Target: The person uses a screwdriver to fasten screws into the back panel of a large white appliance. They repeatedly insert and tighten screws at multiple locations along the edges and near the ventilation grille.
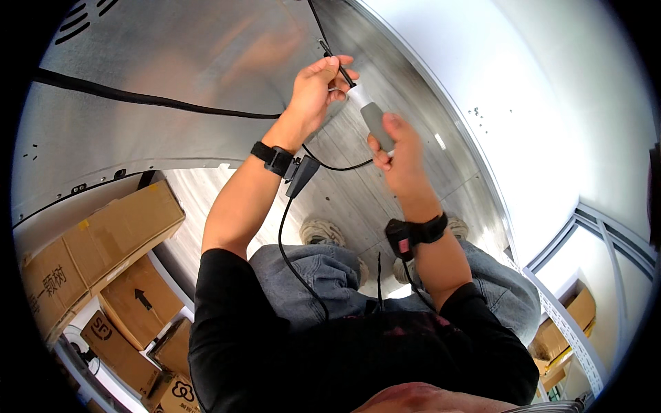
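My right hand is wrapped round the grey rear part of a grey-and-white cylindrical tool; its exact kind I cannot make out. A thin black shaft extends from the tool's white end, up and to the left. Thumb and fingers of my left hand pinch this shaft near its far end. Just beyond those fingertips is a thin black cable. Another black cord loops below my left hand and reaches toward my right hand. My right hand is slightly blurred.
A large metal panel fills the upper left, with a thick black cable across it. White panelling curves along the right. Cardboard boxes are stacked at lower left. Below my hands lies grey wood-look flooring.
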`<action>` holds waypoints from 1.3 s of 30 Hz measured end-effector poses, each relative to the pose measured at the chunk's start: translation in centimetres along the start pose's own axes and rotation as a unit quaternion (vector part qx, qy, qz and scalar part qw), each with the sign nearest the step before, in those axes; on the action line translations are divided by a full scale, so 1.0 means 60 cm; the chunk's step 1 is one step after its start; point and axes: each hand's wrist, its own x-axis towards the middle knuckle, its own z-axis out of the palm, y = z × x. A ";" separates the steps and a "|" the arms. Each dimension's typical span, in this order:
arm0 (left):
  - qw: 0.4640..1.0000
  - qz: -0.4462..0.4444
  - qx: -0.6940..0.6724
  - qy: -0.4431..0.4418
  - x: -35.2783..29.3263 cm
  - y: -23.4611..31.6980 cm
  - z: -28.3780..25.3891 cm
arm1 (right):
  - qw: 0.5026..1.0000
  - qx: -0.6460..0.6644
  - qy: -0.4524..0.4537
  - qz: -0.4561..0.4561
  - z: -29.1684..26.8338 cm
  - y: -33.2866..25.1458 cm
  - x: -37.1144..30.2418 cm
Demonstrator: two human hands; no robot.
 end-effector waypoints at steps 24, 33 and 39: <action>0.999 -0.002 -0.009 0.039 0.000 -0.005 0.014 | 0.924 -0.214 0.127 -0.290 0.006 0.037 0.016; 0.998 -0.004 -0.053 -0.015 -0.003 -0.002 0.001 | 0.974 0.170 -0.121 0.089 -0.031 0.004 0.021; 0.999 -0.003 -0.013 0.040 0.001 -0.004 0.011 | 0.960 -0.178 0.071 -0.203 0.002 0.032 0.007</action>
